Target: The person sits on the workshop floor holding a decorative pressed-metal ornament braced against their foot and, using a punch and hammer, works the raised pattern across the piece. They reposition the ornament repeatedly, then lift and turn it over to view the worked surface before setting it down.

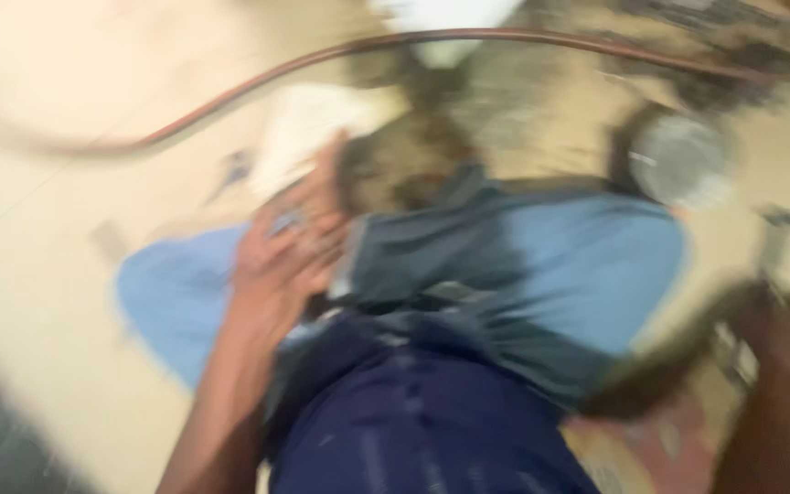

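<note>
The picture is heavily blurred by motion. My left hand (285, 242) lies on my lap over the blue trousers (587, 265), fingers spread near a small pale thing that I cannot make out. My right hand (770, 320) is at the far right edge, dark and smeared, seemingly around a dark object, but the blur hides what it is. A dark blue shirt (413, 430) fills the bottom middle.
A reddish-brown hose (230, 91) curves across the pale floor at the top. A round metal disc (683, 160) lies at the upper right. White paper or cloth (308, 128) sits beyond my left hand. A dirty patch (505, 101) spreads over the floor.
</note>
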Action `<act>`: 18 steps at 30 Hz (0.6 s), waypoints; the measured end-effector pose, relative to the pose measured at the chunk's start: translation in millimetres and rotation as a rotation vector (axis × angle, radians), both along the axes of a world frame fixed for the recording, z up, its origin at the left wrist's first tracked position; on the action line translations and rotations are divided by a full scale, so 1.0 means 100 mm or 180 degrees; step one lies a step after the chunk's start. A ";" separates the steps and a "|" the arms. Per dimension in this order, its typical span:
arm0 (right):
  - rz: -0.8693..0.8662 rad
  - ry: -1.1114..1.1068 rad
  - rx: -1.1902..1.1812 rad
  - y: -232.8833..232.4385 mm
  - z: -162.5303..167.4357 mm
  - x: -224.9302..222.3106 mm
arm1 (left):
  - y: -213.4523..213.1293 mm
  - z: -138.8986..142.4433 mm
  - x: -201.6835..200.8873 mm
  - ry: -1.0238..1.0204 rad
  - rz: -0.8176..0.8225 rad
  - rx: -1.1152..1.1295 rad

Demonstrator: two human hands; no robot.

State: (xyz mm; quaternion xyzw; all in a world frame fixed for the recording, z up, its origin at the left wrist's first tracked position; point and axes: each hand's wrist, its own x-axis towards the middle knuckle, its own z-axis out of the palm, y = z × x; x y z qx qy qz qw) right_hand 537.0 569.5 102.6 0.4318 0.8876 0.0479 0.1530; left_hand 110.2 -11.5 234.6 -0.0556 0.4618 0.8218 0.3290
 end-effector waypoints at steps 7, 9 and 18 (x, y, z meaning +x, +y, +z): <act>-0.1581 0.1277 -0.0645 -0.90 -0.18 -1.55 | -0.10 0.15 -0.30 0.0126 0.0382 0.0649; -0.1547 0.1398 -0.0688 -1.04 -0.08 -1.79 | -0.14 0.16 -0.36 0.0110 0.0436 0.0810; -0.1393 0.2345 -0.1151 -1.09 0.58 -2.15 | -0.21 -0.09 -0.69 0.0418 0.0713 -0.0028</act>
